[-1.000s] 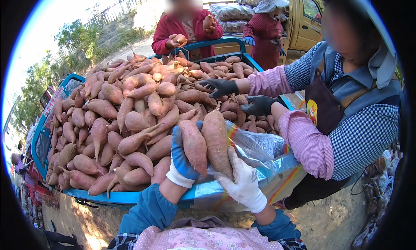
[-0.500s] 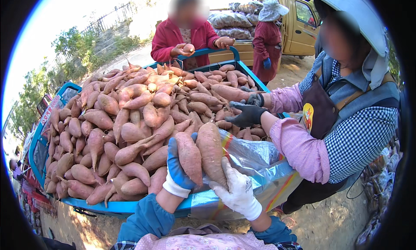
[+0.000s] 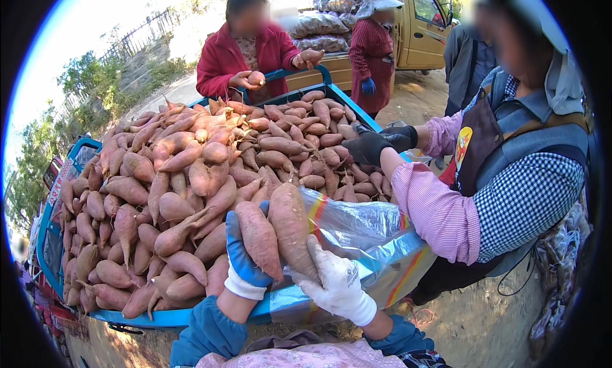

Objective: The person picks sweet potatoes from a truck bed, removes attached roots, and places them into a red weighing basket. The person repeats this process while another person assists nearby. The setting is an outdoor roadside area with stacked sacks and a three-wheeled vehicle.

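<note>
Pink tuber (image 3: 257, 239): left hand (image 3: 244, 261) | browner tuber (image 3: 290, 224): right hand (image 3: 335, 284) | left fingers (image 3: 264, 207) mostly hidden

Site type: outdoor handling area for sweet potatoes (image 3: 191, 205). Indicators: dirt ground (image 3: 456, 336) at 5 o'clock; blue-railed load bed (image 3: 175, 318), heaped with the roots, from 7 to 1 o'clock; stacked full sacks (image 3: 319, 25) at 12; tan truck (image 3: 422, 40) at 1; sunlit bushes (image 3: 89, 81) at 10.
</note>
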A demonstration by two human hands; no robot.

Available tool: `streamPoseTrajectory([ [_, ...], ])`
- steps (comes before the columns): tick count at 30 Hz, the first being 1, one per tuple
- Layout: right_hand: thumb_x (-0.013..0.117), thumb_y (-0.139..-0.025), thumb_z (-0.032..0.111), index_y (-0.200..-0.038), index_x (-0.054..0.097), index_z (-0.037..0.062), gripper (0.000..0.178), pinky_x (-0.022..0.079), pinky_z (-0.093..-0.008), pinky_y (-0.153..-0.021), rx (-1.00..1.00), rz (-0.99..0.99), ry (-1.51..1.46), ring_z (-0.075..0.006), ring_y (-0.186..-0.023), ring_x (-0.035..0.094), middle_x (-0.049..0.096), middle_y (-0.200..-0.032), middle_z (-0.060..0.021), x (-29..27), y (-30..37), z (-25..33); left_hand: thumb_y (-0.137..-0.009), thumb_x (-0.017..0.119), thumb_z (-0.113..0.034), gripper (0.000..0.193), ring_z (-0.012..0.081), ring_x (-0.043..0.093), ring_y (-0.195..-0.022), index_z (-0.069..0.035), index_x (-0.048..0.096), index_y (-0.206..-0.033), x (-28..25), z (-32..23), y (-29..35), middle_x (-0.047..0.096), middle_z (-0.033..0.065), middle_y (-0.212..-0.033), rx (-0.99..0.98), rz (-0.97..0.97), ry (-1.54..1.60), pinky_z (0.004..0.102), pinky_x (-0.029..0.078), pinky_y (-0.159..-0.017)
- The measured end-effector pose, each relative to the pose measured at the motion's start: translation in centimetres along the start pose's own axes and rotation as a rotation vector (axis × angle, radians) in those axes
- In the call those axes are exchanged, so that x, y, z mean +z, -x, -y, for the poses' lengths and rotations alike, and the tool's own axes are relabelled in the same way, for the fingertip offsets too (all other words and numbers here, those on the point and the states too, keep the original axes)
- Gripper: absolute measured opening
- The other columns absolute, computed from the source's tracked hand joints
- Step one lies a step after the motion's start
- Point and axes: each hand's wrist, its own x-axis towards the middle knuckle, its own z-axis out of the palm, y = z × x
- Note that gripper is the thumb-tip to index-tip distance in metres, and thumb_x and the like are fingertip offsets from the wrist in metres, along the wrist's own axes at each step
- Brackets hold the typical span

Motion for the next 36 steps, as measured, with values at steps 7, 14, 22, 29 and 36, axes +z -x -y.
streamPoseTrajectory([
  [7, 0.076, -0.079, 0.027, -0.131, 0.052, -0.0115, 0.069, 0.053, -0.0392, -0.061, 0.012, 0.015, -0.007, -0.0328, -0.066, 0.067, 0.066, -0.078, -0.0194, -0.3, -0.4, 0.3, -0.096, 0.034, -0.07, 0.084, 0.0265, 0.036, -0.141, -0.007, 0.031, -0.152, -0.2, 0.0, 0.0, 0.038, 0.011, -0.153, 0.008, -0.039, -0.032, 0.0413, 0.02, -0.121],
  [14, 0.076, -0.079, 0.024, -0.132, 0.051, -0.0113, 0.069, 0.053, -0.0401, -0.062, -0.004, 0.001, -0.03, -0.0325, -0.07, 0.067, 0.065, -0.082, -0.018, -0.3, -0.2, 0.1, -0.095, 0.034, -0.072, 0.086, 0.0263, 0.034, -0.143, -0.008, 0.033, -0.152, 0.0, -0.1, 0.1, 0.037, 0.0098, -0.155, -0.02, 0.037, -0.018, 0.043, 0.018, -0.122],
  [22, 0.078, -0.078, 0.02, -0.134, 0.047, -0.0115, 0.072, 0.054, -0.0396, -0.063, -0.009, 0.01, -0.061, -0.0338, -0.072, 0.068, 0.065, -0.083, -0.019, -0.2, 0.1, -0.4, -0.094, 0.022, -0.076, 0.095, 0.025, 0.031, -0.144, -0.004, 0.02, -0.156, 0.3, 0.3, -0.6, 0.031, 0.0115, -0.156, 0.044, -0.097, -0.305, 0.0379, 0.02, -0.121],
  [29, 0.079, -0.076, 0.019, -0.135, 0.046, -0.011, 0.074, 0.054, -0.0395, -0.062, -0.017, 0.007, -0.058, -0.0342, -0.071, 0.067, 0.065, -0.083, -0.0192, -0.3, 0.1, -0.2, -0.094, 0.031, -0.073, 0.09, 0.0272, 0.031, -0.145, -0.009, 0.021, -0.157, 0.6, 0.2, -0.3, 0.03, 0.0112, -0.158, 0.014, 0.011, -0.215, 0.0409, 0.018, -0.122],
  [36, 0.079, -0.076, 0.019, -0.135, 0.046, -0.0108, 0.074, 0.053, -0.0396, -0.062, -0.035, -0.007, -0.064, -0.0345, -0.071, 0.067, 0.065, -0.083, -0.0192, -0.2, 0.1, -0.3, -0.094, 0.03, -0.075, 0.089, 0.0296, 0.036, -0.141, -0.009, 0.03, -0.153, 1.1, 0.3, -0.3, 0.038, 0.0126, -0.153, 0.021, -0.064, -0.203, 0.0449, 0.023, -0.12],
])
